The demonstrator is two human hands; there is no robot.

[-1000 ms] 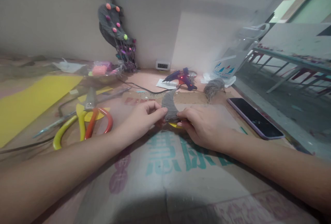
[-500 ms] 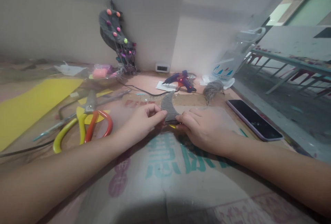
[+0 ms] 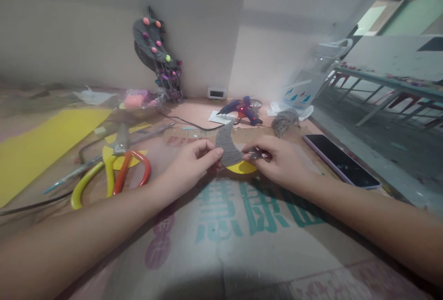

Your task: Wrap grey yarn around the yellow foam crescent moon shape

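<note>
A crescent moon shape (image 3: 228, 145), mostly wrapped in grey yarn, stands tilted above the cardboard, its bare yellow end showing at the lower right. My left hand (image 3: 199, 159) pinches its left edge between thumb and fingers. On the other side, my right hand (image 3: 280, 161) has its fingers closed at the wrapping's edge, apparently on the grey yarn; the strand itself is too fine to make out. Behind that hand lies a loose ball of grey yarn (image 3: 285, 122).
Scissors (image 3: 121, 145) with yellow and red handles lie left, near yellow sheet (image 3: 51, 143). A blue glue gun (image 3: 242, 110) with a red light sits behind. A phone (image 3: 341, 159) and a clear jug (image 3: 308, 78) are right. A decorated grey crescent (image 3: 152, 41) leans on the wall.
My right hand has drawn slightly up and turned at the crescent, its fingers curling more. More of the yellow end is now uncovered to view. My left hand keeps its grip.
</note>
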